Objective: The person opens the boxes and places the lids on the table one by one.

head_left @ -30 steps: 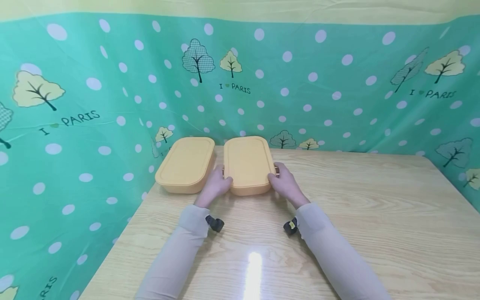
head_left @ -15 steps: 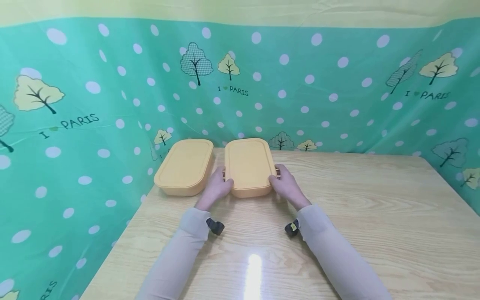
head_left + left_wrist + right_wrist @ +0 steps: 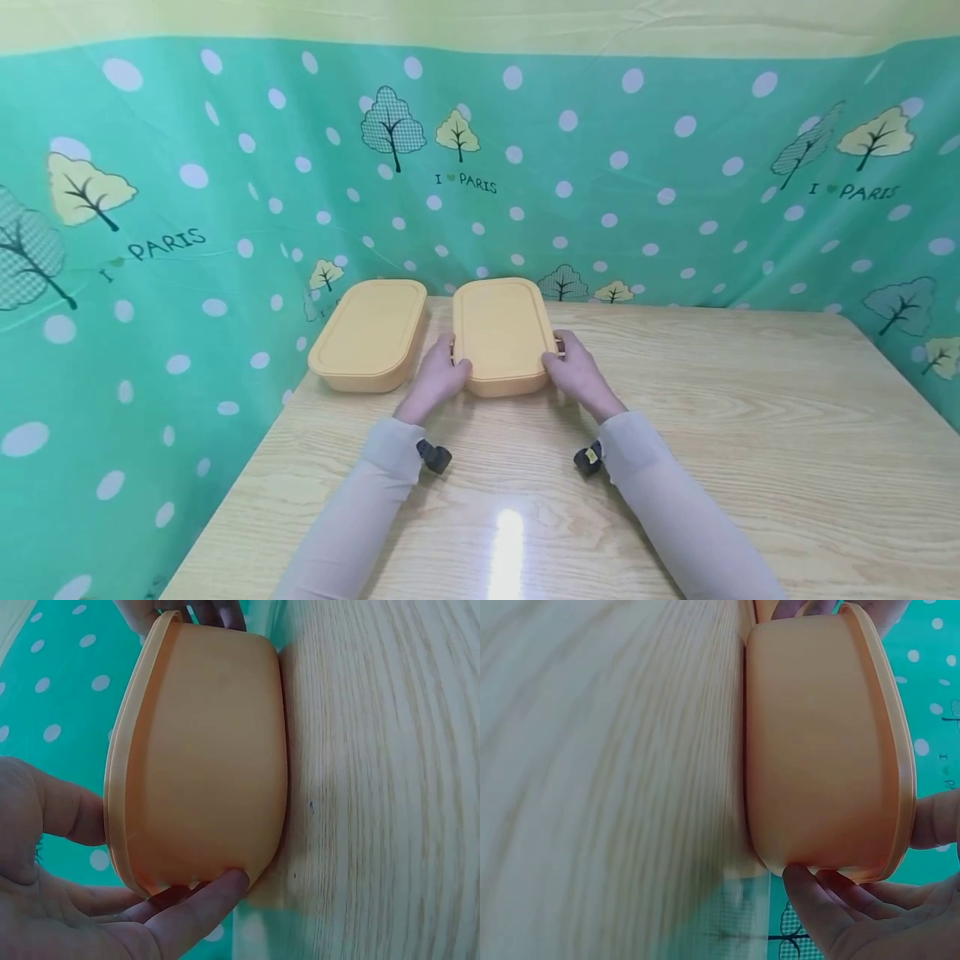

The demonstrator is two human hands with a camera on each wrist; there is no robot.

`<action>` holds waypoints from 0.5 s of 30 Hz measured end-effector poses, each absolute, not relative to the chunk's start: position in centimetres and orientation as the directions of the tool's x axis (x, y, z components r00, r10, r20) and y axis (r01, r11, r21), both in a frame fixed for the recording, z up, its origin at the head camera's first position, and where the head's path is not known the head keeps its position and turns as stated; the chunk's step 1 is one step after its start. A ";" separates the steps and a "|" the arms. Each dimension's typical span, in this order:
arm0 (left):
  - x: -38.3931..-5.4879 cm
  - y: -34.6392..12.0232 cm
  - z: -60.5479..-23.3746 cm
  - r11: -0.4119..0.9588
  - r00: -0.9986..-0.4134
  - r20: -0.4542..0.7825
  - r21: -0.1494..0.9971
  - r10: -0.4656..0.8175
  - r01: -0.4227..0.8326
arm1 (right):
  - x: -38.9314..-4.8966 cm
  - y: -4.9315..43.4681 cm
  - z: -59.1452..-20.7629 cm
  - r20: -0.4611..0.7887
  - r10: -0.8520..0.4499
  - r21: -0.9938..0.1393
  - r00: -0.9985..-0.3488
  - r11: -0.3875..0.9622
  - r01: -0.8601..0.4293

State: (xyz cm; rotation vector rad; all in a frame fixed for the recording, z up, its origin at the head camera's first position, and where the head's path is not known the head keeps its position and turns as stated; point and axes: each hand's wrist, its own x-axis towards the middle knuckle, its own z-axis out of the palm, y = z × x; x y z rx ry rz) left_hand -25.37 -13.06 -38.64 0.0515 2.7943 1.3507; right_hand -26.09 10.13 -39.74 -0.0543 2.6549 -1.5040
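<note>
A pale orange lidded lunch box (image 3: pixel 504 329) lies on the table near its back edge. My left hand (image 3: pixel 438 373) grips its left side, with the thumb on the lid's edge and the fingers along the side wall. On the opposite side my right hand (image 3: pixel 576 371) holds it the same way, thumb at the lid rim. Both wrist views show the front wall of the lunch box (image 3: pixel 210 750) with its base right at the tabletop. A second, matching lunch box (image 3: pixel 371 327), its lid on, sits just left of the left hand.
The light wood table (image 3: pixel 735 417) stretches out to the right and toward the front. A green dotted curtain (image 3: pixel 600 167) with printed trees hangs along the back and the left side, close behind both boxes.
The held lunch box has shifted slightly to the right, both hands moving with it, so the gap to the second box is a little wider. The head view has tilted slightly.
</note>
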 end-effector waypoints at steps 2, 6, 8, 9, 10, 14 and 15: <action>-25.4 -13.0 -38.6 0.614 -0.998 -0.017 0.789 0.054 0.019 | -26.1 10.2 -39.7 -0.055 -0.072 -0.855 -0.996 0.518 0.010; -25.3 -12.8 -38.5 0.604 -0.998 -0.006 0.796 0.067 0.036 | -26.0 10.4 -39.5 -0.047 -0.073 -0.855 -0.996 0.518 0.002; -25.4 -12.7 -38.6 0.605 -0.997 0.005 0.795 0.075 0.050 | -26.0 10.5 -39.5 -0.046 -0.072 -0.856 -0.996 0.517 0.002; -25.4 -12.6 -38.6 0.604 -0.997 0.010 0.795 0.079 0.056 | -25.9 10.6 -39.4 -0.044 -0.072 -0.856 -0.996 0.516 0.000; -25.4 -12.6 -38.6 0.604 -0.997 0.014 0.795 0.082 0.061 | -25.9 10.7 -39.4 -0.041 -0.074 -0.857 -0.996 0.516 -0.003; -25.6 -12.4 -38.6 0.607 -0.997 0.005 0.793 0.076 0.050 | -26.0 10.8 -39.3 -0.046 -0.075 -0.855 -0.996 0.519 0.000; -25.7 -12.4 -38.5 0.607 -0.997 0.000 0.794 0.075 0.045 | -26.1 10.8 -39.3 -0.048 -0.073 -0.855 -0.996 0.519 0.003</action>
